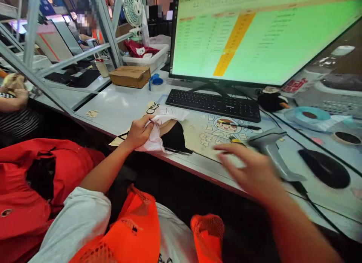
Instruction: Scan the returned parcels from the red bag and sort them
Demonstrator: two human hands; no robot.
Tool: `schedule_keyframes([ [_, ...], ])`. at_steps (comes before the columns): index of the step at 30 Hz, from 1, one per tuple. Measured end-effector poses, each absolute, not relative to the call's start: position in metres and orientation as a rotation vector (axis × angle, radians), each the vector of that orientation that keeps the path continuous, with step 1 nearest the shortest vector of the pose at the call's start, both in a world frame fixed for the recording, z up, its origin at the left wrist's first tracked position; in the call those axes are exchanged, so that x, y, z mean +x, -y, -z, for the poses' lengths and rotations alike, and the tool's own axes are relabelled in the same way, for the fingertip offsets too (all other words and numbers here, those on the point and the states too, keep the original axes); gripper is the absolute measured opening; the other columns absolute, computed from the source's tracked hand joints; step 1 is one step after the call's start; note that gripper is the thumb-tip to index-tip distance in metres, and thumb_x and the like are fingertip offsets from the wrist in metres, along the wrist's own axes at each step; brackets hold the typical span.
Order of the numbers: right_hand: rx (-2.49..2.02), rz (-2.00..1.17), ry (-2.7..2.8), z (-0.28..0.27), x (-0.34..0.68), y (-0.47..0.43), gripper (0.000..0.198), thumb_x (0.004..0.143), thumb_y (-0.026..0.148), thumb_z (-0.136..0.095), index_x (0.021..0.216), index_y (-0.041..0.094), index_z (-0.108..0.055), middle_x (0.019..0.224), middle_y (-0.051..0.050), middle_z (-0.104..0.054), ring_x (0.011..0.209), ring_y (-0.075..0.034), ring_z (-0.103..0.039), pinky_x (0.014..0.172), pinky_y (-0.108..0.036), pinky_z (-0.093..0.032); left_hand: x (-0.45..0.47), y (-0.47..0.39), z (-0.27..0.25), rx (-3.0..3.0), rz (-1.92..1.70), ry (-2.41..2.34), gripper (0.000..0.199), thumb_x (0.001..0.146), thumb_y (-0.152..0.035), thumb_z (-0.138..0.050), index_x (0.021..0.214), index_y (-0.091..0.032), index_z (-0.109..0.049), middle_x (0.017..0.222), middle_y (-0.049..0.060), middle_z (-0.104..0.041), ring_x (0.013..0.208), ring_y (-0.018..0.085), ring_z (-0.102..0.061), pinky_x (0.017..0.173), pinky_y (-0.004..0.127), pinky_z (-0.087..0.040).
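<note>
My left hand (140, 131) is closed on the crumpled edge of a white plastic bag (154, 140) at the desk's front edge. Out of the bag shows a black garment (174, 137) with a beige inner side; its full shape is hidden. Blurred by motion, my right hand (249, 166) hovers over the desk mat, fingers stretched out and nothing seen in them. Just beyond it lies a yellow-and-black tool (236, 141), partly covered. Beside that hand rests a grey barcode scanner (273, 155).
A monitor (240, 40) stands behind a black keyboard (212, 104). A pen (240, 125) lies on the mat, and a mouse (324, 168) sits at right. Further back are a cardboard box (130, 76), blue tape (157, 82) and tape rolls (309, 115). Co-workers sit at left.
</note>
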State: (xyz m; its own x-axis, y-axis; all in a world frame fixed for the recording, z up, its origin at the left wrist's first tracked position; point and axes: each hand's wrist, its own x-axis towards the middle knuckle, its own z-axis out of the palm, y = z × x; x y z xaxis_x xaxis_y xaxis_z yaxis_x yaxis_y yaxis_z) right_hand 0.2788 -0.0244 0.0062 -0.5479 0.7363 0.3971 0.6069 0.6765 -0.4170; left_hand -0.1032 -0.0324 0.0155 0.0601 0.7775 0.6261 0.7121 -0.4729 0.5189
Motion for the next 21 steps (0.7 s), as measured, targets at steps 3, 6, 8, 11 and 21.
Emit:
schedule_keyframes([
  [3,-0.846,-0.311,2.508,0.016,0.17,0.018,0.042,0.097,0.032,-0.056,0.138,0.021,-0.063,0.144,-0.014,-0.061,0.133,-0.034,-0.057,0.11,-0.056,-0.049,-0.105,0.038,-0.015,2.301,-1.344,-1.527,0.026,0.101,-0.029,-0.046,0.11,-0.018,-0.068,0.093,0.004,-0.075,0.082,0.016,-0.07,0.077,0.024,-0.05],
  [6,-0.893,-0.285,2.572,0.044,0.127,-0.006,0.057,0.09,0.029,-0.062,0.146,0.018,-0.058,0.153,-0.018,-0.052,0.137,-0.04,-0.05,0.108,-0.062,-0.047,-0.117,0.045,-0.008,2.333,-1.263,-1.549,0.028,0.101,-0.031,-0.044,0.109,-0.018,-0.067,0.096,0.006,-0.075,0.082,0.017,-0.07,0.075,0.025,-0.05],
  [8,-0.879,-0.35,2.512,0.054,0.128,-0.023,0.043,0.094,0.023,-0.053,0.135,0.017,-0.066,0.136,-0.017,-0.066,0.12,-0.033,-0.063,0.101,-0.052,-0.053,-0.128,0.051,-0.004,2.325,-1.243,-1.591,0.029,0.102,-0.032,-0.043,0.108,-0.018,-0.067,0.094,0.006,-0.075,0.079,0.016,-0.069,0.073,0.025,-0.05],
  [11,-0.855,-0.501,2.363,0.048,0.142,-0.041,0.032,0.093,0.017,-0.046,0.106,0.019,-0.074,0.099,-0.009,-0.076,0.089,-0.024,-0.07,0.083,-0.039,-0.056,-0.141,0.058,-0.004,2.307,-1.22,-1.652,0.029,0.102,-0.033,-0.044,0.108,-0.017,-0.067,0.089,0.004,-0.073,0.076,0.015,-0.067,0.072,0.024,-0.049],
  [21,-0.745,-0.361,2.667,0.025,0.103,-0.011,0.054,0.086,0.03,-0.068,0.138,0.015,-0.062,0.148,-0.018,-0.055,0.136,-0.041,-0.048,0.111,-0.061,-0.042,-0.133,0.057,-0.012,2.459,-1.137,-1.623,0.025,0.099,-0.025,-0.044,0.109,-0.018,-0.066,0.096,0.005,-0.074,0.084,0.016,-0.069,0.078,0.024,-0.05],
])
